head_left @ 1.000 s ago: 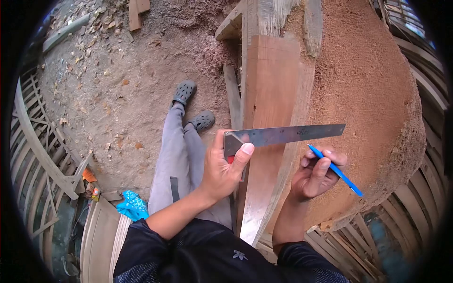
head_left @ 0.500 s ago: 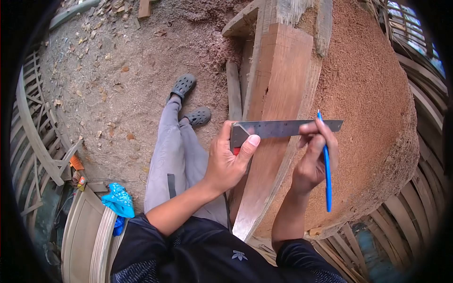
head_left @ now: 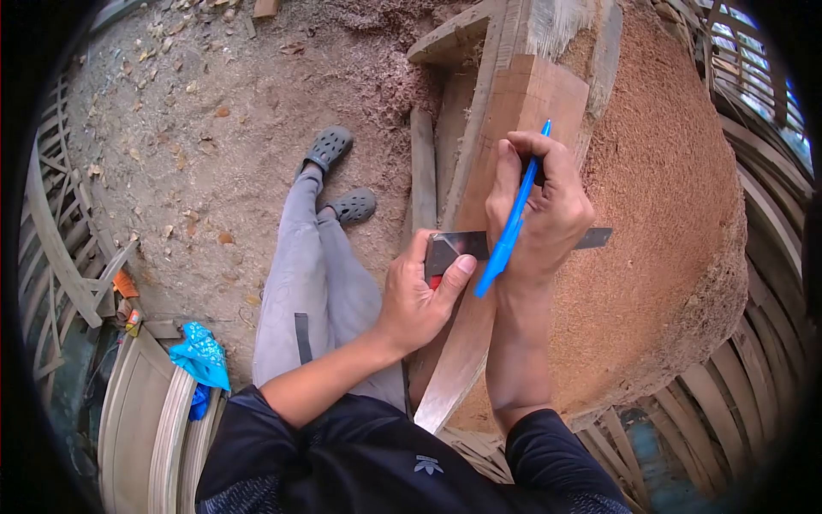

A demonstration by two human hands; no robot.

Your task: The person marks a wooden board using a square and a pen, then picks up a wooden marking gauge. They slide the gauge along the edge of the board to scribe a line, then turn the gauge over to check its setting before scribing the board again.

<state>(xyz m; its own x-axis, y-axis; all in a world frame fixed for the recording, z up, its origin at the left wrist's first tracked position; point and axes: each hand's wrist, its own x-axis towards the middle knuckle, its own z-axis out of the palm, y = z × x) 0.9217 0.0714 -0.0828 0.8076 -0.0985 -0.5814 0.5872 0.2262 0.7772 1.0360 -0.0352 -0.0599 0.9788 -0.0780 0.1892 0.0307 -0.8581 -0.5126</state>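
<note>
My left hand [head_left: 421, 291] is closed around the stock of a metal try square [head_left: 465, 245], its thumb pressed on the corner. The square's blade runs to the right across a reddish-brown wooden plank [head_left: 454, 364] and passes beneath my right wrist; its far end shows beyond. Between the thumb and fingers of my right hand [head_left: 541, 201] is a blue pen [head_left: 516, 218]. One end of the pen points away from me over the plank's upper part, while the thicker end hangs back toward my forearm.
The plank lies on a rough wooden beam [head_left: 606, 51]. A mound of sawdust [head_left: 659, 231] rises on the right. Curved wooden slats [head_left: 728, 403] line the right edge. At lower left are a turquoise cloth [head_left: 201, 355] and pale panels [head_left: 137, 420].
My right hand has moved up and left from beside the blade's end to over the plank, turning the pen with it. My left hand keeps its hold on the square.
</note>
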